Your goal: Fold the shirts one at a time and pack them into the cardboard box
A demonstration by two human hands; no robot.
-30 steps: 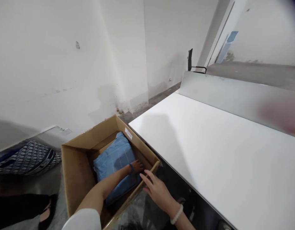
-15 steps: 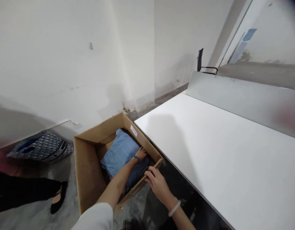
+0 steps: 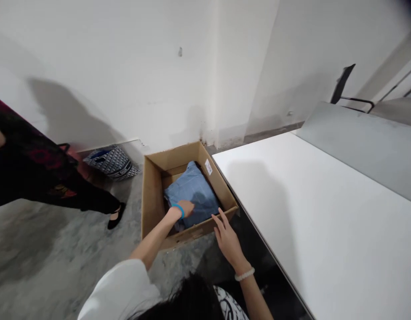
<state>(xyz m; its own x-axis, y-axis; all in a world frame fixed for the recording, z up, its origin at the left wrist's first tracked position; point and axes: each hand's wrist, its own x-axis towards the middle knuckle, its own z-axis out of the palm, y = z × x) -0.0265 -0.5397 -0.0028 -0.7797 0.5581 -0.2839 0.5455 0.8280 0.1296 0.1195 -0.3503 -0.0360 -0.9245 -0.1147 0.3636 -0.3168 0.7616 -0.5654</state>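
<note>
An open cardboard box [image 3: 152, 200] stands on the grey floor beside a white table [image 3: 308, 209]. Folded blue cloth [image 3: 198, 189] lies inside it. My left hand [image 3: 186, 208], with a blue band at the wrist, reaches into the box and rests on the near edge of the cloth; its fingers are curled and partly hidden. My right hand [image 3: 227, 236], with a white bead bracelet at the wrist, hovers with fingers stretched out at the box's near right rim, fingertips touching the cardboard.
Another person in dark clothes and a black shoe [image 3: 116, 216] stands at the left. A patterned bag [image 3: 112, 162] sits by the wall. A grey panel [image 3: 361, 142] rises behind the table, with a black chair [image 3: 345, 84] beyond it.
The view has swung left and pulled back. My left hand has slid from the cloth's right side to its near edge. My right hand has opened against the rim. The other person has stepped into view.
</note>
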